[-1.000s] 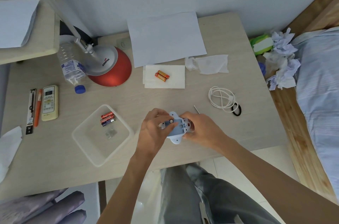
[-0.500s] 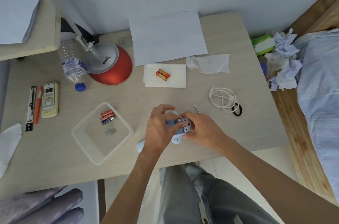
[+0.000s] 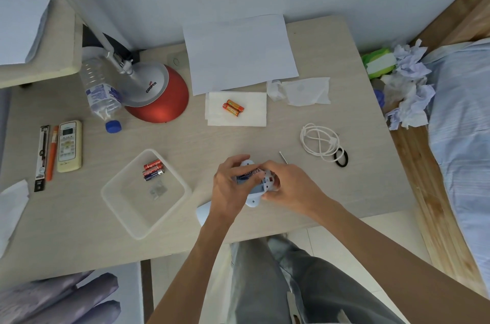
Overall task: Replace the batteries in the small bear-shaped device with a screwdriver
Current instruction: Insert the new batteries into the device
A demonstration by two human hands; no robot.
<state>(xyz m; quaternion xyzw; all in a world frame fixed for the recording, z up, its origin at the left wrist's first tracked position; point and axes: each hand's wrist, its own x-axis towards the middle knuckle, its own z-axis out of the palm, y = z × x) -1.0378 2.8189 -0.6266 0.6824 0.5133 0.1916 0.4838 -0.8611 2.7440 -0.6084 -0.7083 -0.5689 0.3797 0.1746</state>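
The small white and blue bear-shaped device [image 3: 253, 192] lies back-up near the table's front edge, held between both hands. My left hand [image 3: 228, 188] grips its left side, thumb over the open battery bay. My right hand [image 3: 289, 188] holds its right side, fingertips pressing at the bay where a battery [image 3: 248, 174] shows. The thin screwdriver shaft [image 3: 283, 157] lies on the table just behind my right hand. Two orange batteries [image 3: 233, 108] rest on a white napkin [image 3: 252, 116] further back. A pale lid-like piece [image 3: 203, 213] lies under my left wrist.
A clear plastic tray [image 3: 127, 207] with several batteries [image 3: 153, 169] sits left of the hands. Red lamp base [image 3: 159, 100], water bottle [image 3: 100, 90], remote [image 3: 69, 146] and pens [image 3: 51, 154] are at the left. A white cable [image 3: 319, 143], hair tie [image 3: 341, 159], paper sheet [image 3: 238, 53] and tissue [image 3: 302, 91] lie behind.
The device has turned in my hands and my left hand has closed further over it. My right fingertips have moved onto the battery bay. The pale piece under my left wrist has come into view.
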